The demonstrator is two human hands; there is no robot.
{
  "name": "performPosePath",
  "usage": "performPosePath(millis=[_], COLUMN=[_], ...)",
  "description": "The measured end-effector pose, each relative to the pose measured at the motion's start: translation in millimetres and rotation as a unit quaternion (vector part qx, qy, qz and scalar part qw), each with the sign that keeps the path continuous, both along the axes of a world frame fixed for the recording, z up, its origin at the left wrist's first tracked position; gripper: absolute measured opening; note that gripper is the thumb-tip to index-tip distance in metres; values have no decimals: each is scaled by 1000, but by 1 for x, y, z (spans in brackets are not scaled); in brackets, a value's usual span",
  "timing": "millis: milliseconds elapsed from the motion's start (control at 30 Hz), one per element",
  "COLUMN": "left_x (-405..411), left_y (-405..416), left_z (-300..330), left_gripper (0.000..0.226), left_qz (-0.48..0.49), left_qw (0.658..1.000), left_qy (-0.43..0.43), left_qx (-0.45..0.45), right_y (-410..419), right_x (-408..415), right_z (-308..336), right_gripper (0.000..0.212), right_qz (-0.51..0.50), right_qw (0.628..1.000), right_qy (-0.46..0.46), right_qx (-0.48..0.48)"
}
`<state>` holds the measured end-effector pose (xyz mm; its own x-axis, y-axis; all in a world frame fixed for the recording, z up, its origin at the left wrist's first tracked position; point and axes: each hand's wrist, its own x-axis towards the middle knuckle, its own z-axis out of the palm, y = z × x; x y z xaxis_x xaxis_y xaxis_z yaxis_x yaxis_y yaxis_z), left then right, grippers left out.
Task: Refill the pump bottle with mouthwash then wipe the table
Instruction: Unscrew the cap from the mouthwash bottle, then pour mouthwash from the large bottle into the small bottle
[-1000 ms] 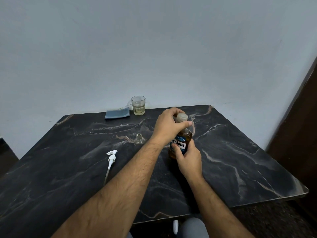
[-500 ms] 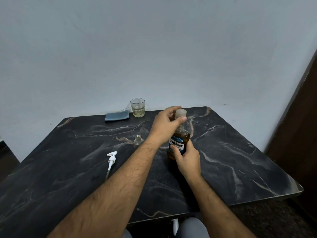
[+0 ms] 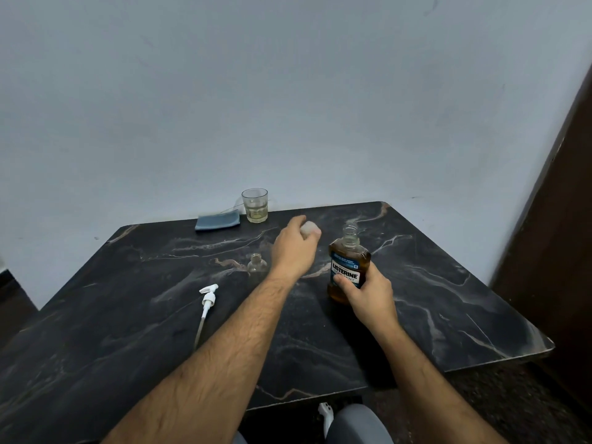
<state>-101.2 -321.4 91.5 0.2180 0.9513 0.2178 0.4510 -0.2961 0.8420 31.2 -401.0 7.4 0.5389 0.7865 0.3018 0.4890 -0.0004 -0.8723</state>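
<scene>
Two bare hands work over a black marble-patterned table point(image 3: 128, 315). Left hand point(image 3: 296, 248), fingers curled, holds a pale rounded cap point(image 3: 310, 228) just left of the open neck of an amber mouthwash bottle with a blue-and-black label point(image 3: 348, 267). Right hand point(image 3: 368, 294) grips that upright bottle's lower body. Small clear glass pump bottle point(image 3: 256, 264), uncapped, stands beside the left wrist; its white pump head with dip tube point(image 3: 206, 302) lies nearer, apart. Folded blue cloth point(image 3: 217, 220) and clear tumbler holding pale liquid point(image 3: 255, 205) sit at the far edge.
</scene>
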Motion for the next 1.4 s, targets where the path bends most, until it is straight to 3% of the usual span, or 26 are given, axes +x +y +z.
performPosePath(millis=[233, 433, 633, 800, 933, 1033, 1100, 1267, 1400], left_x=[17, 27, 38, 42, 40, 35, 30, 3, -33], left_y=[9, 28, 37, 43, 46, 39, 28, -20, -41], left_z=[-37, -69, -79, -84, -92, -93, -90, -76, -76], left_gripper=[25, 30, 32, 44, 71, 77, 71, 28, 8], left_qz=[45, 13, -14, -13, -7, 0, 5, -30, -43], left_qw=[997, 990, 986, 985, 985, 987, 990, 994, 997], left_qy=[57, 137, 163, 175, 171, 158, 140, 75, 34], left_qx=[-21, -17, -12, 2, -12, -11, 6, 70, 62], right_y=[-7, -4, -3, -2, -3, -3, -3, -6, -7], right_x=[12, 10, 9, 8, 7, 7, 7, 6, 5], right_z=[-3, -15, -19, -20, -20, -19, -19, -17, -14], right_gripper=[39, 39, 39, 40, 41, 41, 42, 42, 41], right_qz=[-7, -28, -34, -40, -40, -36, -33, -25, -19], right_qw=[1000, 999, 998, 998, 998, 998, 998, 999, 999], right_qy=[-8, -18, -23, -22, -25, -20, -21, -18, -15], right_qx=[0, 26, 44, 44, 47, 45, 45, 41, 37])
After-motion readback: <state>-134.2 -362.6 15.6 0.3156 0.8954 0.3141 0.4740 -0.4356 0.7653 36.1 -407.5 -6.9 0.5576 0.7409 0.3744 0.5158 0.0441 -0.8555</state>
